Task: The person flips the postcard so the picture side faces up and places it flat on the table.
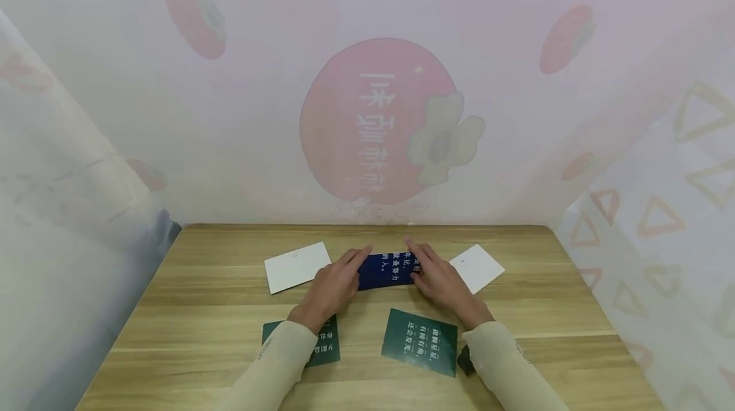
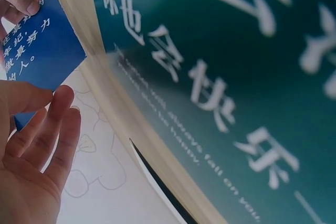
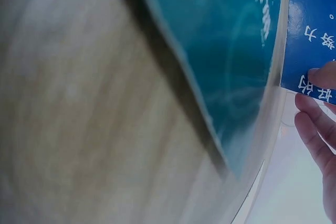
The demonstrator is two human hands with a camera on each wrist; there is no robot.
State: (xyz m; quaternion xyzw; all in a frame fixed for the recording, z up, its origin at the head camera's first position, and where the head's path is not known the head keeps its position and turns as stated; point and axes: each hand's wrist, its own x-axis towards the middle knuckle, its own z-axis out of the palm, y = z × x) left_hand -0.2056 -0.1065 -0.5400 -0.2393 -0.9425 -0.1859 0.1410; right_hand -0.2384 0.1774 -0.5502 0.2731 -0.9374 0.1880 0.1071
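Note:
A dark blue card [image 1: 381,272] with white Chinese writing is held between both hands over the middle of the table. My left hand [image 1: 333,286] pinches its left end; in the left wrist view the thumb and index finger [image 2: 62,98] meet at the card's edge. At the other end, my right hand [image 1: 445,280] pinches the card, its thumb [image 3: 323,76] lying across the printed side in the right wrist view. Beneath the left wrist lies a green card [image 1: 327,344], partly covered by the sleeve. Another green card [image 1: 422,342] lies near the right forearm.
On the wooden table [image 1: 201,315], a white card [image 1: 295,267] lies left of the hands and a second white card [image 1: 478,267] lies to the right, partly behind the right hand. A small dark object [image 1: 465,361] sits by the right sleeve. Printed cloth [image 1: 247,143] hangs behind the table.

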